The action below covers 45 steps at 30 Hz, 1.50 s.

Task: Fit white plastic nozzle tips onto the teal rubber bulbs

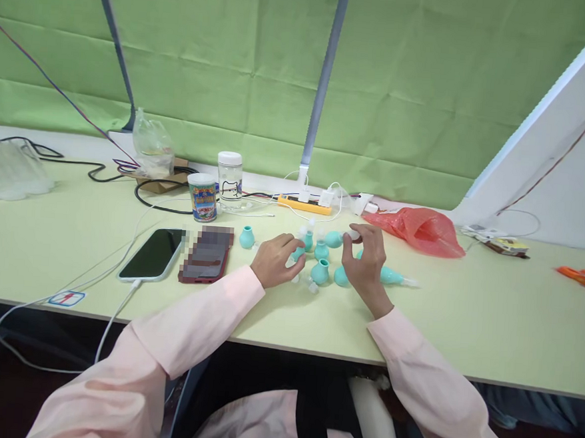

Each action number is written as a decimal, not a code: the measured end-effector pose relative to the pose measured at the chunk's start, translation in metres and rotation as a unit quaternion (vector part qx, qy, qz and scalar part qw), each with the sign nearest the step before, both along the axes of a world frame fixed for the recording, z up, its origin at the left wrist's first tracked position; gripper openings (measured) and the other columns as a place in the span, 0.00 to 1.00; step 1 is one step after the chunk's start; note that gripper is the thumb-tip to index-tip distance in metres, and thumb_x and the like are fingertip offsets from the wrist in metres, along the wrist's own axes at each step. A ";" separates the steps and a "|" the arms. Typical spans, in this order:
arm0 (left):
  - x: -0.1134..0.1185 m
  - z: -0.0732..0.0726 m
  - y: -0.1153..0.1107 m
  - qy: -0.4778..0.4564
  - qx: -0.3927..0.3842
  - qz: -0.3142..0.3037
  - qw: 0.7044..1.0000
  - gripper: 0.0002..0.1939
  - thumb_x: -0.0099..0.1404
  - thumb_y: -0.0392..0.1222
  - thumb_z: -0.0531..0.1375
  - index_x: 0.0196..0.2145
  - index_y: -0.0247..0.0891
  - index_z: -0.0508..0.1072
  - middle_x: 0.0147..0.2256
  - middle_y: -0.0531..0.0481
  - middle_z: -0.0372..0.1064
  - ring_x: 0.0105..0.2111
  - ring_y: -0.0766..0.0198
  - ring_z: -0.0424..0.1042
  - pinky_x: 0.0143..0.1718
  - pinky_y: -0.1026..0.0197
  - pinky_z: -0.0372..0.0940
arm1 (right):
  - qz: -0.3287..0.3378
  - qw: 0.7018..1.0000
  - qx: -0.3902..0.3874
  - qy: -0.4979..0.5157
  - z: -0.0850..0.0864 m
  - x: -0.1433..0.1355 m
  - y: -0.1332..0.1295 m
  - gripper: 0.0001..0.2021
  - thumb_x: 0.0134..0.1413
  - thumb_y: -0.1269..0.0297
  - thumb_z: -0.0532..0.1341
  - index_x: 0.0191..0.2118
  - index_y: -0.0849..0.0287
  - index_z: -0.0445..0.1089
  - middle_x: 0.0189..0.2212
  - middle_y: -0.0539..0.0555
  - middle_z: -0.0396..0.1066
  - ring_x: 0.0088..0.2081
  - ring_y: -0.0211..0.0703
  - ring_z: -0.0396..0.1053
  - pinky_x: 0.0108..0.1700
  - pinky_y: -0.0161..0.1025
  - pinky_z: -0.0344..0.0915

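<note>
Nearest, an open-necked teal bulb (320, 272) stands on the table (476, 312), between the hands. Just beyond, the left hand (279, 259) curls around a second bulb (299, 253); whether its fingers grip cannot be told. The right hand (364, 261) has thumb and fingertips clamped on a white tip (354, 235) at a third bulb (333, 239). Handling that tip seems the present step; the next move likely calls for a steady pinch, keeping bulb and tip aligned. Farther back lies a power strip (304, 205).

Bulbs (320, 273) smooth, rubbery-looking; red bag (416, 231) crinkled, glossy plastic; tabletop (490, 319) smooth; sleeves (210, 317) matt cloth
</note>
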<state>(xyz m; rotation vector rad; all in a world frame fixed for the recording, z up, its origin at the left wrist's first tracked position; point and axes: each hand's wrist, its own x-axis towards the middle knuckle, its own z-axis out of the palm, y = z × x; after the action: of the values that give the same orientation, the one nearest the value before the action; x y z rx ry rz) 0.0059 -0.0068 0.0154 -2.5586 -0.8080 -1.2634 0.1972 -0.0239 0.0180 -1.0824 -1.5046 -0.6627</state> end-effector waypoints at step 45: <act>0.008 -0.003 -0.015 0.141 -0.136 0.033 0.980 0.18 0.59 0.52 0.44 0.38 0.37 0.62 0.29 0.48 0.66 0.30 0.62 0.67 0.28 0.62 0.58 | -0.109 0.687 -0.716 0.069 0.007 0.144 -0.069 0.28 0.32 0.46 0.58 0.39 0.62 0.65 0.21 0.56 0.69 0.15 0.39 0.65 0.17 0.37 0.63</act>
<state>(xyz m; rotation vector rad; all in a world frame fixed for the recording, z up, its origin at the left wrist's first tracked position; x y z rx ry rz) 0.0136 -0.0221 0.0123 -2.8050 -1.0530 -0.7897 0.3414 -0.0925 0.0249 -2.4102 -1.6578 0.7076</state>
